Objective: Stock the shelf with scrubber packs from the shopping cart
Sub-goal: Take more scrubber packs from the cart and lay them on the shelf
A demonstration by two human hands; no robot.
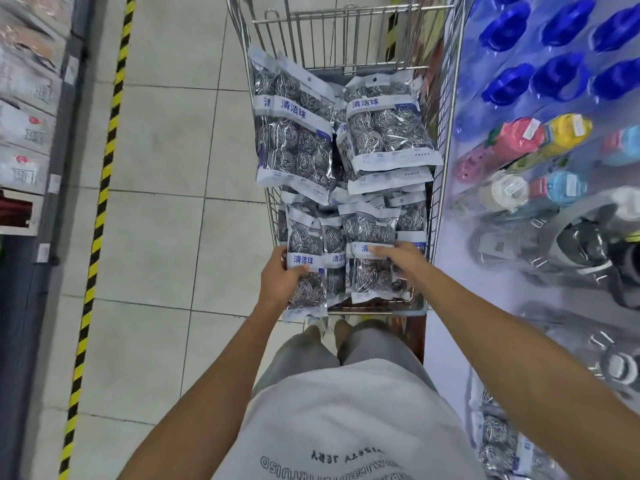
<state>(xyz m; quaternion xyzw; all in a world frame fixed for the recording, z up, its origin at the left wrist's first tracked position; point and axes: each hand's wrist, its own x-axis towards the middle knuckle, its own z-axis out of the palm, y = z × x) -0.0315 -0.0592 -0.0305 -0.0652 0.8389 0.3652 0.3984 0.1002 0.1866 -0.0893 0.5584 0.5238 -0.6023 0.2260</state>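
Left arm extended forward; left hand (278, 278) grips a scrubber pack (305, 268), thumb curled over its face, at the cart's (349, 39) near edge. Right arm extended; right hand (401, 256) lies flat, fingers straight, on another pack (372, 271) just right of the left grip.

The scrubber packs (294, 133) in the shopping cart (346, 39) are showing blue Chinese characters, 清洁球, on a white band across each front. The same three characters are reading clearly on the pack (304, 265) gripped by the left hand (277, 278). Grey lettering is running across the person's white shirt (329, 427), seen upside down and too broken to read. Shelf price tags are blurring beyond reading.
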